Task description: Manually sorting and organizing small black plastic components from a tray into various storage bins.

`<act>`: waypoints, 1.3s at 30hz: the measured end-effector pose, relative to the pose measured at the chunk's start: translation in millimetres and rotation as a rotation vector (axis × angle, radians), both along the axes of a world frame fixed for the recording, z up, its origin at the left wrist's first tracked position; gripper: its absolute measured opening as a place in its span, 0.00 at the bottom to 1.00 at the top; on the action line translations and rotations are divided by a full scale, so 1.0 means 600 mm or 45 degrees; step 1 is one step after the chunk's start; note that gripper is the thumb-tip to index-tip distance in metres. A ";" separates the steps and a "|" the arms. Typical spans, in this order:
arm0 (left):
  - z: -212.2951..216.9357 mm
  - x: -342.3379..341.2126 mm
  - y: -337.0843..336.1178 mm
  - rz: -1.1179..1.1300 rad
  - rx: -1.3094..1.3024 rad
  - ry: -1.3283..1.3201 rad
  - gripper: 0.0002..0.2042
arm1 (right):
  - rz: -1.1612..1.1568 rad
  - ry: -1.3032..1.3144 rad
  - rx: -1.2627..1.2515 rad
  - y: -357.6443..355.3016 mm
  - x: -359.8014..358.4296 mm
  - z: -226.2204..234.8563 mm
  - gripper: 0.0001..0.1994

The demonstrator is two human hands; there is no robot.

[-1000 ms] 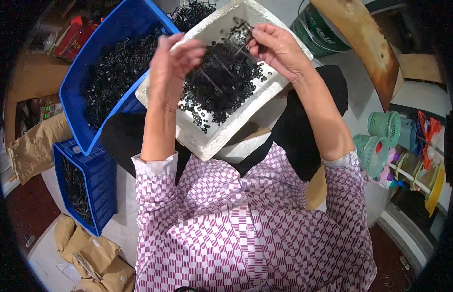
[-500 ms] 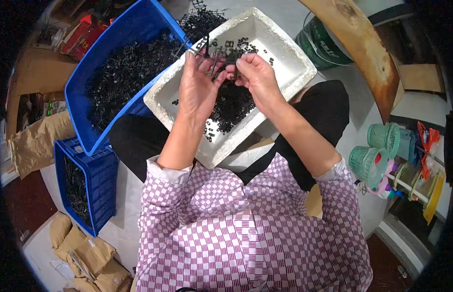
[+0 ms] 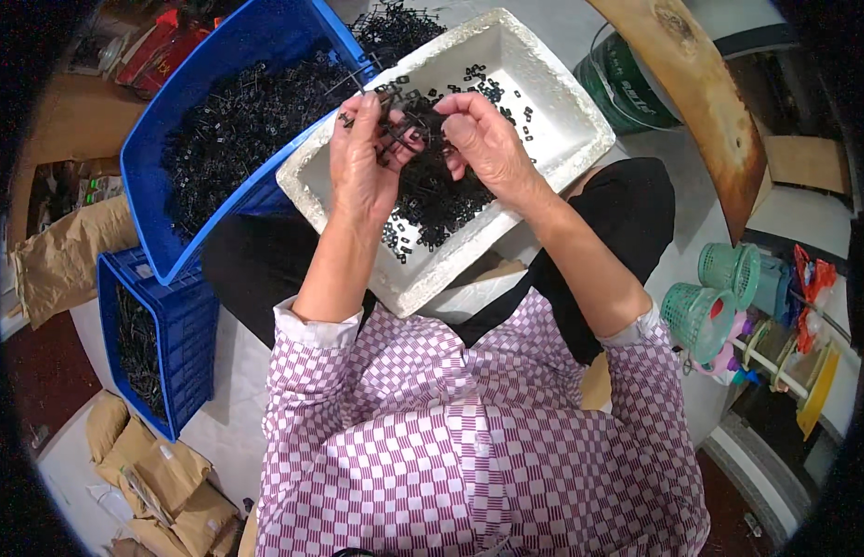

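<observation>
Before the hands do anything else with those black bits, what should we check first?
1. Both hands on the black plastic frame: left hand and right hand pinch it: ok.
2. Hands above the white foam tray: ok.
3. Loose black pieces inside the tray: ok.
4. Tray resting steady on the lap: cannot tell.
5. Blue crate of black frames within reach at left: ok.

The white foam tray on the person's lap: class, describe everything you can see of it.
The white foam tray is a rectangular, thick-walled box that looks like polystyrene, with rough, chipped rims. It lies tilted across the person's lap, its far corner against the blue crate. Small black plastic pieces heap in its near half. The left hand and right hand work above it.
</observation>
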State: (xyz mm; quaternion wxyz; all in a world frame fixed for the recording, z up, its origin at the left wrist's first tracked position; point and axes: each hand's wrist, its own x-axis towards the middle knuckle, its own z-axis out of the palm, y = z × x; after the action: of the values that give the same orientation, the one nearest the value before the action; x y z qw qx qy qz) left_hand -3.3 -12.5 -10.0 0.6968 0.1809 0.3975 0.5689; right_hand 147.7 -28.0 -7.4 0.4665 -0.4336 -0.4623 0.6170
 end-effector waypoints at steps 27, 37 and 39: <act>0.000 0.029 -0.015 -0.152 -0.037 -0.314 0.11 | -0.469 0.454 -0.367 0.044 0.043 -0.012 0.09; 0.005 0.043 -0.042 -0.246 -0.083 -0.195 0.11 | -0.154 0.217 -0.194 0.024 0.021 -0.009 0.20; 0.001 0.049 -0.048 -0.283 -0.076 -0.204 0.11 | -0.125 0.084 -0.093 0.024 0.014 -0.005 0.23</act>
State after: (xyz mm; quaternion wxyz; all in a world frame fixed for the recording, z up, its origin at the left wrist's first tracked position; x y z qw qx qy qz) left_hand 26.0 -41.5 -9.5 0.7901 0.1570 0.3349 0.4888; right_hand 156.3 -13.8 -10.6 0.4951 -0.4520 -0.4022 0.6236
